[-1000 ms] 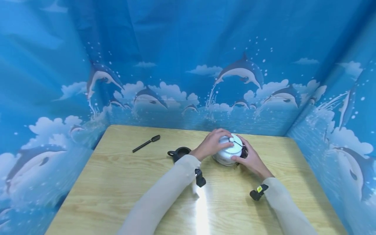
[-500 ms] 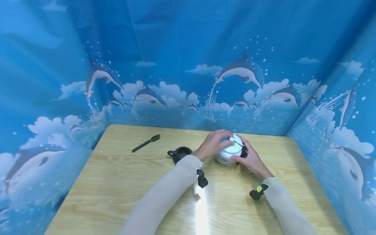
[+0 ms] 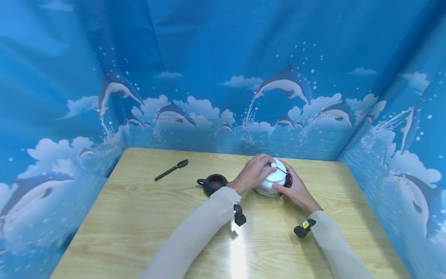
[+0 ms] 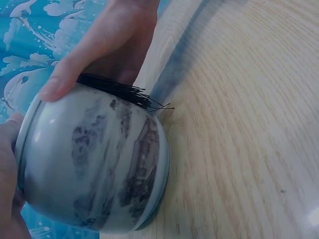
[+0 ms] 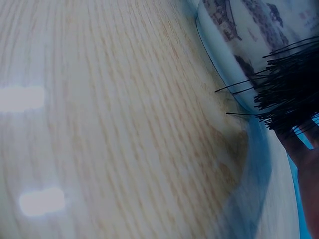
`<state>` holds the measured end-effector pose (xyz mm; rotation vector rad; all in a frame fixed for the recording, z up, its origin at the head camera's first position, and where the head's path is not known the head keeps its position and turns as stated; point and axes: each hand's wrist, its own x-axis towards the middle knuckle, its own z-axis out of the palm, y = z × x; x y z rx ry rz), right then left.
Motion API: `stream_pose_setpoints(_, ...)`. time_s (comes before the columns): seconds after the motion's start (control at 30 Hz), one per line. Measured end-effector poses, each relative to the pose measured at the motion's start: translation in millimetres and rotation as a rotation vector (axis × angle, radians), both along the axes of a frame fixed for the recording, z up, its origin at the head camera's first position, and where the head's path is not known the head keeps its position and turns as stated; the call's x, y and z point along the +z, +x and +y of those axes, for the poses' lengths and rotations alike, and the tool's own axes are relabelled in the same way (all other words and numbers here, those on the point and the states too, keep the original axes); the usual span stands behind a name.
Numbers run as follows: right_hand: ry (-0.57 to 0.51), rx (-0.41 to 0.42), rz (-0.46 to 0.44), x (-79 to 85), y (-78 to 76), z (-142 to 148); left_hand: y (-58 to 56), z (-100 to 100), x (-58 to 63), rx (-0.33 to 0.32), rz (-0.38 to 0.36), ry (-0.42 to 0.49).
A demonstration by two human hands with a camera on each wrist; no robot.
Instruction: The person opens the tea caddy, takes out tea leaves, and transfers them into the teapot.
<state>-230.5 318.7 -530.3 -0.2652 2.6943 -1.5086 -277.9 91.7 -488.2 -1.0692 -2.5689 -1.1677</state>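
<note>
A pale lidded ceramic jar [image 3: 267, 189] stands at the table's back right. In the left wrist view its body [image 4: 99, 159] bears a dark ink-style landscape, and a black tassel [image 4: 119, 92] hangs down one side. My left hand [image 3: 251, 173] grips the jar's top from the left, thumb beside the knob of the white lid [image 3: 277, 176]. From the right, my right hand [image 3: 297, 192] holds the jar, thumb on the near side at the rim and fingers behind it. In the right wrist view the tassel [image 5: 291, 82] covers part of the jar and the hand.
Left of my left wrist sits a small black cup [image 3: 213, 184] with a side handle, partly hidden by that arm. Farther left lies a thin black tool with a broader end [image 3: 172, 169]. A blue dolphin-print curtain [image 3: 209, 97] surrounds the wooden table [image 3: 139, 217].
The head view has shifted very slightly. Both hands keep their hold on the jar, with the left hand's fingers moving only a little near the lid.
</note>
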Motion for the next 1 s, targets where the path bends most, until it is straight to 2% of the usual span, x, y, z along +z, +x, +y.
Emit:
stream_pose_setpoints(0.23, 0.008, -0.009, 0.003, -1.8, 0.1, 0.6, 2.6, 3.3, -4.1, 0.009, 0.098, -0.001)
stream_pose_setpoints(0.57, -0.002, -0.009, 0.002, -3.4, -1.0, 1.8, 2.3, 5.2, -5.7, 0.009, 0.163, -0.047)
stream_pose_setpoints(0.7, 0.001, -0.015, -0.010, -2.8, -0.2, 1.7, 1.2, 5.8, -7.6, 0.006, 0.123, -0.012)
stream_pose_setpoints(0.9, -0.001, -0.019, -0.022, -1.8, 1.1, 1.3, -1.8, 4.4, -5.7, 0.013, -0.034, 0.003)
stream_pose_setpoints(1.0, -0.002, -0.020, -0.027, -1.2, 1.9, 1.0, -4.2, 2.0, -2.9, 0.002, -0.089, -0.010)
